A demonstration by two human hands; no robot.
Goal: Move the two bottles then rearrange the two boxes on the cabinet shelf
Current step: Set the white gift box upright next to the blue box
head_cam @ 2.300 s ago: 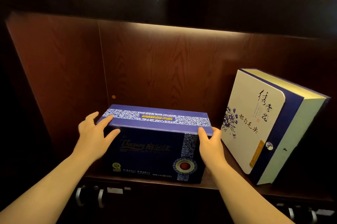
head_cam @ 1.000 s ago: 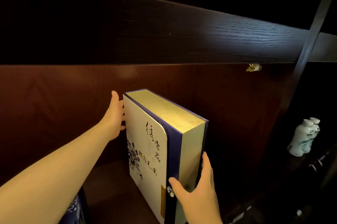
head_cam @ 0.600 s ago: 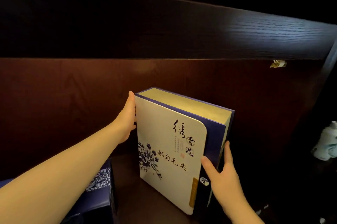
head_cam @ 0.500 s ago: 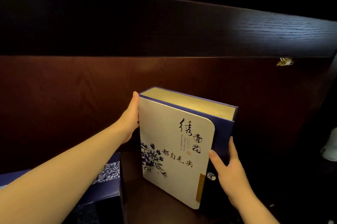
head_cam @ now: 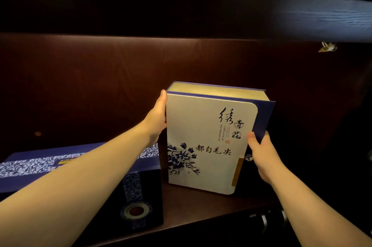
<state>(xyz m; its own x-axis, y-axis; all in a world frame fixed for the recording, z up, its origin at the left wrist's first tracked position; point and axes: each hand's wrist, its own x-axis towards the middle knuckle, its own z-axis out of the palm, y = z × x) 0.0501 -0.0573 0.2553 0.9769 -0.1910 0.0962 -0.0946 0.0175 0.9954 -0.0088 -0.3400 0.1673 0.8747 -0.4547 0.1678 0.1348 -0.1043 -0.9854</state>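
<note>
A tall white box (head_cam: 203, 146) with blue flowers, black calligraphy and a blue spine stands upright on the dark wooden shelf (head_cam: 201, 208). My left hand (head_cam: 156, 120) presses flat on its left side near the top. My right hand (head_cam: 261, 156) grips its right edge by the blue spine, thumb on the front. A dark blue box (head_cam: 138, 192) with a blue-white patterned band lies flat at the lower left, partly hidden by my left forearm, close beside the white box. The two bottles are out of view.
The shelf board above (head_cam: 181, 9) hangs low over the white box. The brown back panel (head_cam: 100, 85) is close behind. Metal handles (head_cam: 263, 218) show below the shelf's front edge at the right. A small light fitting (head_cam: 327, 47) sits at the upper right.
The white box has turned to face me more squarely and now stands close to the dark blue box. Both hands stay on its sides. The bottles have left the view.
</note>
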